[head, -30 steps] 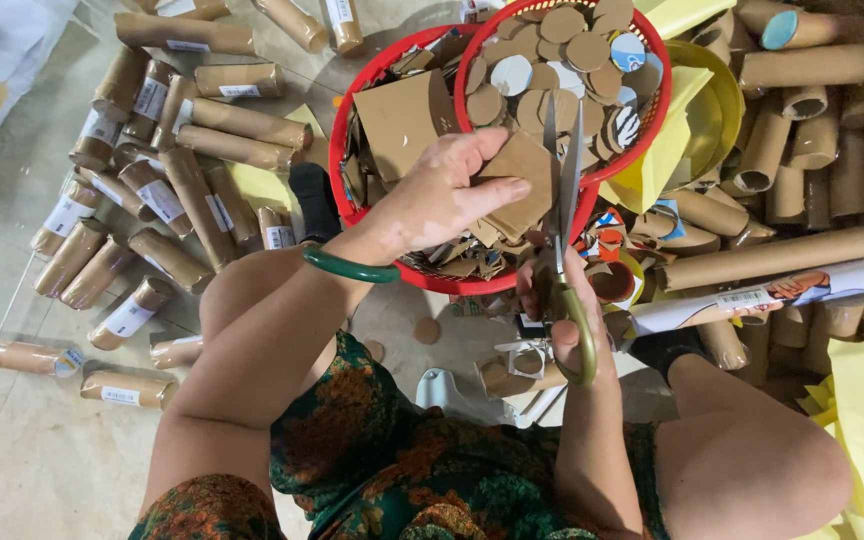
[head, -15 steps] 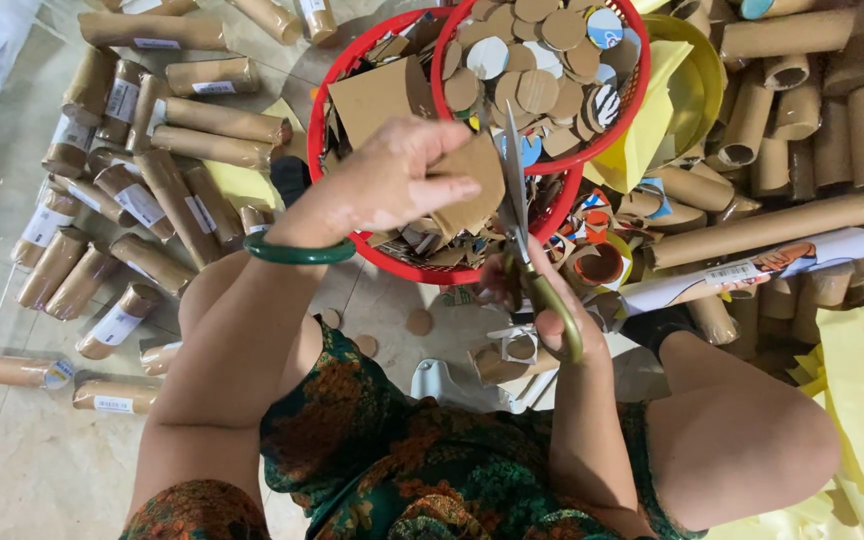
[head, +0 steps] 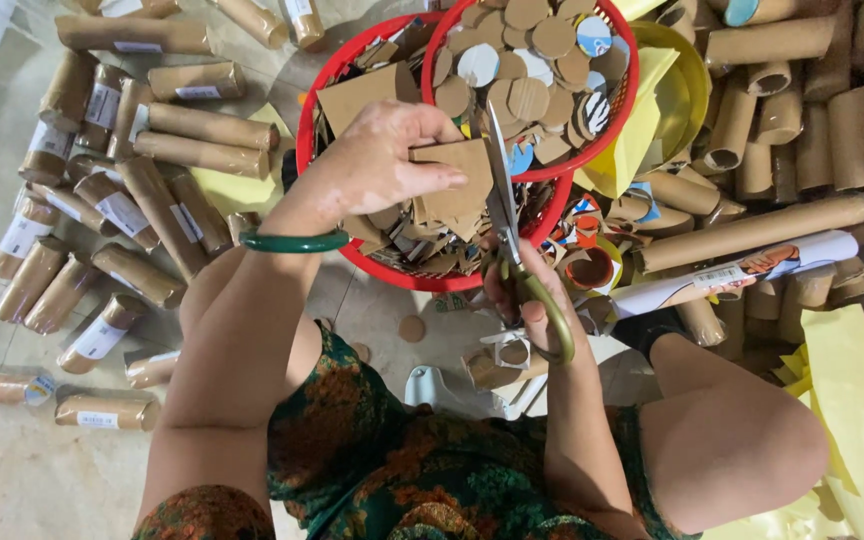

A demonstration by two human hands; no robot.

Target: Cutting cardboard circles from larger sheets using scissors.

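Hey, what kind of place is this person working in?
Probably a floor-level craft or home workshop spot: cardboard tubes lie piled on the tiled floor, red baskets hold cut cardboard discs and scraps, and the right hand works scissors on a cardboard piece.

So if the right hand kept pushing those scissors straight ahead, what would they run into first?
The right hand aims the scissors up the frame. First in line is the cardboard piece held by the left hand; beyond it, the cardboard discs in the red basket, though depth is unclear.

Matt brown cardboard piece [head: 457,180], shiny metal scissors [head: 502,200], glossy red plastic basket [head: 352,75].
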